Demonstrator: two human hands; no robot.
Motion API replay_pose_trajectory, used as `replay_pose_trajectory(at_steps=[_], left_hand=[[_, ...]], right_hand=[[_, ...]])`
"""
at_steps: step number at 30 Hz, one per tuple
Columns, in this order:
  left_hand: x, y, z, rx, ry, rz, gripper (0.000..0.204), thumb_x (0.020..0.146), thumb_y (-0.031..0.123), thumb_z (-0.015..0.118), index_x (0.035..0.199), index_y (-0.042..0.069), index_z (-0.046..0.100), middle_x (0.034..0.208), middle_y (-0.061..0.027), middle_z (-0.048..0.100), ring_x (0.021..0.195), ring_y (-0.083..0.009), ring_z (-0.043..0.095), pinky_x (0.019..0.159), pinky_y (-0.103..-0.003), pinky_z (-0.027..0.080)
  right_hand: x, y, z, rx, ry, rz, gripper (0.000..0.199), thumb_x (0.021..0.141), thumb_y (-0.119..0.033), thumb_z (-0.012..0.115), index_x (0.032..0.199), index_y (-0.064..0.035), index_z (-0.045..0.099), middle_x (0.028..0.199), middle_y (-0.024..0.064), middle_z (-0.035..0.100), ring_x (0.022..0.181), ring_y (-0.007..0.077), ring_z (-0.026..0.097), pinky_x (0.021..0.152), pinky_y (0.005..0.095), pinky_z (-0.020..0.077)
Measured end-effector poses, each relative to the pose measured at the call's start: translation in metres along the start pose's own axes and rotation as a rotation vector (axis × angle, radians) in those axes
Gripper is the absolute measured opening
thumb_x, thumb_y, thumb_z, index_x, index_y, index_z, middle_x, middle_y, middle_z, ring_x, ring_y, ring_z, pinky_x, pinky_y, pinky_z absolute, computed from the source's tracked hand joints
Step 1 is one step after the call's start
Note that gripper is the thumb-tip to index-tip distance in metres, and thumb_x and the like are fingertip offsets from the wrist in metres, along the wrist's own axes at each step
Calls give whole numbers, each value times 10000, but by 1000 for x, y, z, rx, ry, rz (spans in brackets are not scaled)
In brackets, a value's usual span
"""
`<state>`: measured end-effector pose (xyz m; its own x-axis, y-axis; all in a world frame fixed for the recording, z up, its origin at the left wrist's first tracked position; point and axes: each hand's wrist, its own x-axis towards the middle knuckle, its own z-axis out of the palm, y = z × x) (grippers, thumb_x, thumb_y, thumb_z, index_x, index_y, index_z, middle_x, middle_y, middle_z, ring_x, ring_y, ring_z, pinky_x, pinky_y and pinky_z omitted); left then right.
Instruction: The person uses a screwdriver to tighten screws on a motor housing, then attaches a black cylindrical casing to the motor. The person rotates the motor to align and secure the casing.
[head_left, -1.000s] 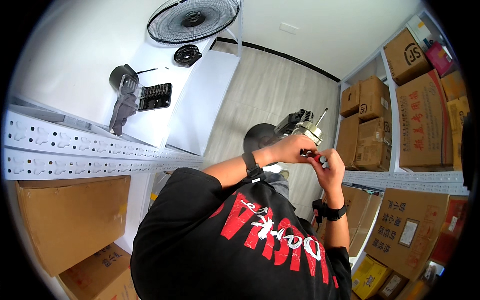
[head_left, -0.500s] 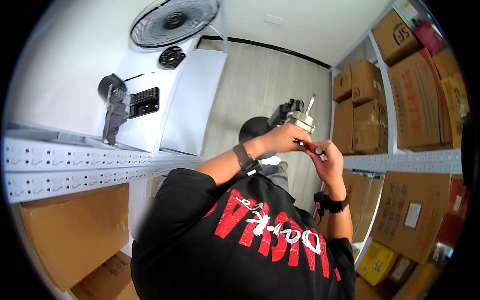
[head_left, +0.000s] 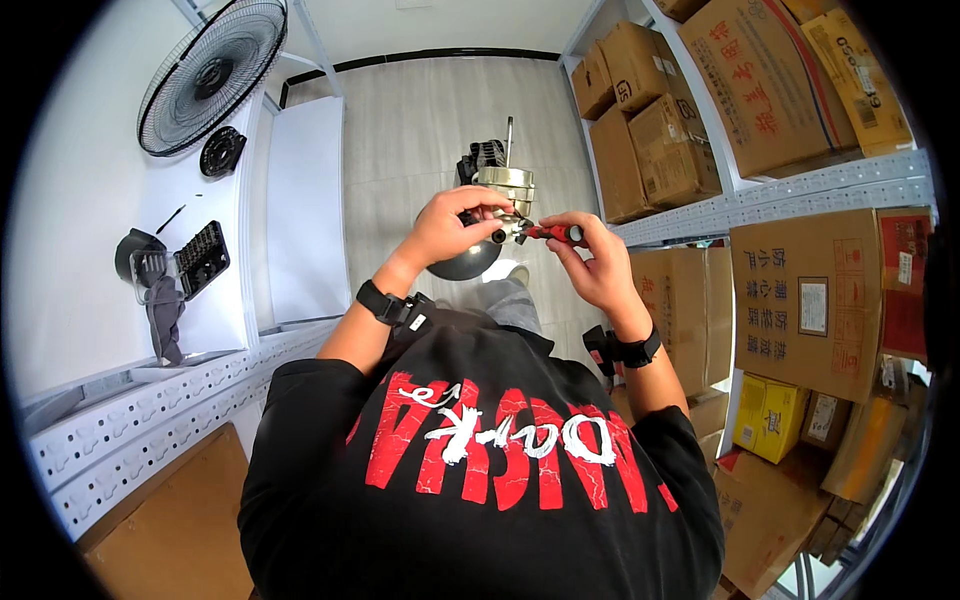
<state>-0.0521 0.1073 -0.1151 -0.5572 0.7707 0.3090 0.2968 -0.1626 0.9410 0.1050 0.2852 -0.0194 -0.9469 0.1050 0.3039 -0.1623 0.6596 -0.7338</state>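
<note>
My right hand (head_left: 600, 262) is closed around a red-handled screwdriver (head_left: 548, 232), its tip pointing left at the fitting (head_left: 508, 229) beside the fan motor (head_left: 506, 182). My left hand (head_left: 448, 230) is half curled on the opposite side, thumb and fingertips near the fitting; I cannot tell whether they grip a part. The motor is directly in front of me, near a round dark base (head_left: 470, 264) over the grey floor (head_left: 410, 130).

Handling — the screwdriver should be light and rigid; I hold it by the thick red grip, clear of the shank. The motor is probably heavy and hard, its smooth metal shell liable to slip. I would steady it by the housing — not by the slender shaft (head_left: 510, 140), which could bend.
</note>
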Motion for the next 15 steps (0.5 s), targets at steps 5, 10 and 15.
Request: replay_pose_trajectory(at_steps=[5, 10, 15], left_hand=[[3, 6, 2, 18, -24, 7, 243, 817, 33, 692, 1056, 60, 725, 956, -47, 708, 776, -128, 640, 712, -260, 508], [5, 5, 9, 84, -57, 18, 225, 835, 41, 676, 1055, 48, 722, 947, -51, 709, 791, -139, 645, 720, -275, 514], [7, 9, 14, 103, -74, 28, 194, 848, 50, 660, 1029, 50, 729, 947, -57, 713, 825, -165, 650, 739, -292, 518]], right_hand=[[-9, 2, 4, 62, 56, -2, 239, 867, 22, 679, 1095, -22, 620, 988, 110, 717, 886, 219, 700, 759, 310, 564], [-13, 8, 6, 15, 58, -5, 240, 873, 14, 676, 1101, -29, 615, 1011, 106, 716, 895, 233, 698, 764, 316, 557], [-16, 11, 8, 18, 58, -32, 245, 867, 13, 680, 1100, -33, 618, 1009, 104, 713, 887, 237, 698, 744, 322, 555]])
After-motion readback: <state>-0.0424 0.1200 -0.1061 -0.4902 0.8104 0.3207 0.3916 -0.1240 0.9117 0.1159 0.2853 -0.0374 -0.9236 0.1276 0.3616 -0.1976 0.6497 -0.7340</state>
